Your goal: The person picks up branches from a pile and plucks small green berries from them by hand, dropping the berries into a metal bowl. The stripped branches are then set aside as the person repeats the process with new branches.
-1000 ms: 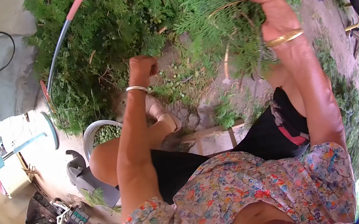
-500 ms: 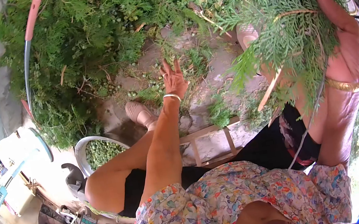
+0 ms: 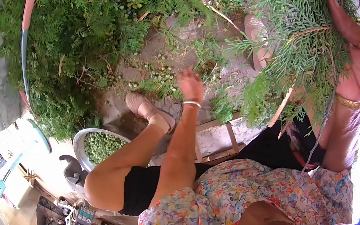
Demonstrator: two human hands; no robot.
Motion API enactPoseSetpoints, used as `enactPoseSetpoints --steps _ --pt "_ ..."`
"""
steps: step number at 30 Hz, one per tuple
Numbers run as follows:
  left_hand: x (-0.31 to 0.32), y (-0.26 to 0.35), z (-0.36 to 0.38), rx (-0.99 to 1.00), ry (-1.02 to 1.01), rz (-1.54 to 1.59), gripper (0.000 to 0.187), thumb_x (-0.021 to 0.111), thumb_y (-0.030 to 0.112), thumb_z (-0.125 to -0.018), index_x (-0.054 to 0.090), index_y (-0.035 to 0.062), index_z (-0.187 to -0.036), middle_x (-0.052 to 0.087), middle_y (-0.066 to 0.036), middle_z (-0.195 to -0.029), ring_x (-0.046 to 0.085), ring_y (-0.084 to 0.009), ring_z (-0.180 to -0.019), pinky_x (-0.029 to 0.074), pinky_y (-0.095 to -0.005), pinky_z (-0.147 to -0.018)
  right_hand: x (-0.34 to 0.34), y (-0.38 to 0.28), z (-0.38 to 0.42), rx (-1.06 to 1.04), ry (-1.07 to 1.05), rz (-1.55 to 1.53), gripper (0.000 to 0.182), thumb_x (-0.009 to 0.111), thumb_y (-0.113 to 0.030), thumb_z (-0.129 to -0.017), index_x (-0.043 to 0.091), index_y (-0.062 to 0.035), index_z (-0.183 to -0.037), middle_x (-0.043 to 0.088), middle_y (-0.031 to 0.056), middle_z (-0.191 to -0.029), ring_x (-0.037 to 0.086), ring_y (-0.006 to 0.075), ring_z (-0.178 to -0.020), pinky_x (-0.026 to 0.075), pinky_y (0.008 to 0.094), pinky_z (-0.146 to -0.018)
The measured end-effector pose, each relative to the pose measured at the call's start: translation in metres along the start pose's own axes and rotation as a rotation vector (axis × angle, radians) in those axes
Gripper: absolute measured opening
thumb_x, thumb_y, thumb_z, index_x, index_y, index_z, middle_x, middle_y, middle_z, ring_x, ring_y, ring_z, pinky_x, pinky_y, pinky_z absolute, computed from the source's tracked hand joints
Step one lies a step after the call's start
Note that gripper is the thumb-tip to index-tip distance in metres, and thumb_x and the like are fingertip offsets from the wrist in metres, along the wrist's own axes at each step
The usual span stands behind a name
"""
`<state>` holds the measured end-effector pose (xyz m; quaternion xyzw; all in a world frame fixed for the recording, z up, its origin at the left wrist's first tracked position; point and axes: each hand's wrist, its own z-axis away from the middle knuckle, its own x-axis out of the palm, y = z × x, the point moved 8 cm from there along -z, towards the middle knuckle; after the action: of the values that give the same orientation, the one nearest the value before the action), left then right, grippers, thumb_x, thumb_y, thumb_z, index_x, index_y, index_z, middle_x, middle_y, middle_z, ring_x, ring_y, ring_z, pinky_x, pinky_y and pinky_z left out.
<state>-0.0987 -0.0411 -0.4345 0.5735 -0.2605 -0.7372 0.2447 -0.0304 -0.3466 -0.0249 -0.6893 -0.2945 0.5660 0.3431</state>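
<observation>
A leafy conifer branch [image 3: 305, 47] with flat green sprays hangs from my right hand [image 3: 353, 40], at the right side of the view. Its sprays hide most of the fingers; the thumb lies along the edge. A pale cut end of wood [image 3: 281, 106] shows at the bottom of the foliage. My left hand [image 3: 191, 85], with a white bangle at the wrist, hovers over the littered ground between my feet. Motion smears its fingers, and whether anything is in them I cannot make out. Small green cones [image 3: 163, 75] lie on the ground nearby.
A big heap of conifer cuttings [image 3: 85, 38] covers the ground ahead. A white bucket [image 3: 80, 148] with green cones stands beside my left knee. A tool with a pink handle [image 3: 28, 11] leans at the left. A wooden frame [image 3: 219, 123] lies below my left hand.
My left hand has drawn back towards me and slightly right, and its spread fingers now look bunched. My right hand and the branch have shifted slightly right and down in the view.
</observation>
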Motion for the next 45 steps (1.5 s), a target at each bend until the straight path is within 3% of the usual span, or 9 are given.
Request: enactPoseSetpoints --steps 3,14,19,22,26,32,38,41,45 --pt "-0.06 -0.039 -0.024 -0.385 -0.059 -0.169 0.028 0.059 0.009 -0.075 0.052 -0.0008 -0.1 0.055 -0.025 -0.09 0.055 -0.0407 -0.086 0.045 -0.0463 -0.075 0.009 -0.011 -0.002 0.026 -0.032 0.012 0.045 0.06 -0.019 -0.084 0.05 0.0019 -0.122 0.051 0.0135 -0.125 0.051 0.0169 -0.113 0.034 0.0289 -0.101" --pt "-0.062 -0.088 -0.03 -0.349 0.181 -0.046 0.017 0.057 0.001 -0.061 0.06 0.002 -0.078 0.059 -0.02 -0.069 0.059 -0.0377 -0.069 0.047 -0.0419 -0.065 0.043 -0.059 -0.012 -0.18 -0.131 0.208 0.035 0.05 -0.007 -0.087 0.049 0.0052 -0.12 0.052 0.0165 -0.122 0.052 0.02 -0.111 0.038 0.0332 -0.099" --pt "-0.075 -0.092 -0.025 -0.107 0.291 -0.085 0.021 0.055 0.001 -0.062 0.063 0.0014 -0.082 0.06 -0.016 -0.068 0.058 -0.0325 -0.064 0.047 -0.0377 -0.062 0.021 0.002 -0.003 0.27 -0.061 -0.748 0.035 0.043 -0.002 -0.088 0.046 0.008 -0.122 0.049 0.0181 -0.125 0.049 0.022 -0.115 0.036 0.0361 -0.102" --pt "-0.087 -0.112 0.0 -0.766 0.456 0.972 0.015 0.053 -0.001 -0.069 0.062 -0.0055 -0.081 0.056 -0.003 -0.062 0.052 -0.0141 -0.053 0.045 -0.0305 -0.052 0.027 0.01 -0.001 0.489 0.005 -1.096 0.036 0.04 0.0 -0.088 0.044 0.0112 -0.121 0.048 0.0188 -0.126 0.048 0.0228 -0.116 0.035 0.0378 -0.103" --pt "-0.096 -0.122 -0.015 -0.799 0.413 0.735 0.013 0.055 -0.001 -0.072 0.063 -0.005 -0.081 0.058 -0.004 -0.061 0.051 -0.012 -0.049 0.044 -0.0294 -0.048 0.06 -0.012 -0.003 0.666 -0.132 -1.254 0.036 0.04 -0.001 -0.087 0.045 0.0124 -0.12 0.048 0.0188 -0.127 0.048 0.0244 -0.116 0.035 0.0396 -0.104" --pt "-0.083 -0.07 -0.062 -0.183 0.179 -0.22 0.013 0.063 0.014 -0.069 0.063 0.0015 -0.074 0.063 -0.02 -0.073 0.061 -0.0377 -0.072 0.048 -0.0426 -0.067 0.05 -0.051 -0.008 -0.135 -0.178 0.022 0.037 0.057 -0.01 -0.083 0.053 0.0004 -0.118 0.054 0.0157 -0.121 0.052 0.0226 -0.112 0.037 0.0355 -0.101" --pt "-0.094 -0.057 -0.076 -0.275 0.094 -0.211 0.014 0.06 0.014 -0.071 0.058 -0.0003 -0.072 0.061 -0.018 -0.067 0.061 -0.0359 -0.066 0.05 -0.0415 -0.063 0.045 -0.045 -0.005 -0.071 -0.062 -0.096 0.035 0.055 -0.008 -0.084 0.052 0.0016 -0.118 0.054 0.0157 -0.12 0.053 0.0211 -0.11 0.038 0.0339 -0.099" --pt "-0.092 -0.083 -0.065 -0.675 0.223 0.727 0.008 0.061 0.007 -0.066 0.061 -0.0005 -0.062 0.062 -0.016 -0.066 0.061 -0.0245 -0.056 0.049 -0.0313 -0.056 0.045 -0.044 -0.004 -0.06 -0.046 -0.11 0.035 0.055 -0.007 -0.085 0.052 0.0022 -0.118 0.055 0.0157 -0.12 0.054 0.0204 -0.109 0.039 0.033 -0.098" --pt "-0.091 -0.086 -0.095 -0.366 0.29 0.205 0.014 0.058 0.007 -0.065 0.065 -0.0005 -0.074 0.063 -0.02 -0.072 0.061 -0.032 -0.06 0.049 -0.036 -0.061 0.049 -0.045 -0.002 -0.056 -0.045 -0.113 0.034 0.054 -0.006 -0.086 0.052 0.003 -0.118 0.055 0.0157 -0.119 0.055 0.0194 -0.107 0.04 0.032 -0.097"
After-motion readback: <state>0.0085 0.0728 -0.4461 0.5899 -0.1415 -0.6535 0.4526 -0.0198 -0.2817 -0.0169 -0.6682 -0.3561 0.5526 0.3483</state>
